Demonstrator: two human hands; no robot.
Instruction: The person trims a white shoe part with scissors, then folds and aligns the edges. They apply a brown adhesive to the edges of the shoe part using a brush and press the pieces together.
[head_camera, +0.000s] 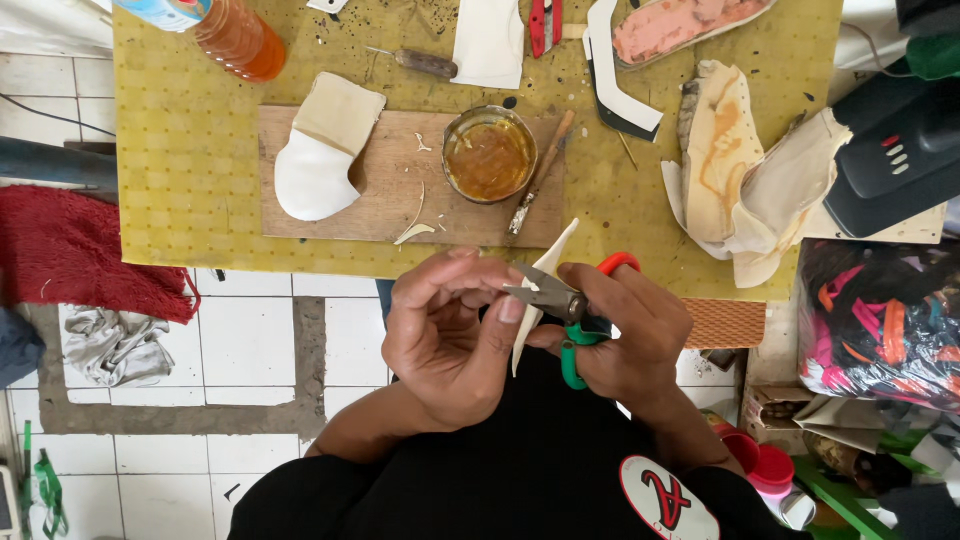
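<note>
A thin, pale, curved strip of sheet material (540, 290) stands almost upright between the person's two hands, just in front of the near edge of the yellow work table (180, 180). The left hand (450, 335) pinches the strip by its lower half, thumb and fingertips closed on it. The right hand (625, 335) is clenched around scissors (570, 305) with one red and one green loop; the blades bite into the strip's edge. To cut well, it seems wise to keep the strip taut, feed it slowly and keep the left fingertips off the blades. Beyond, on a wooden board (390, 205), sit a tin of amber glue (489, 155) and a white shaped piece (315, 170).
</note>
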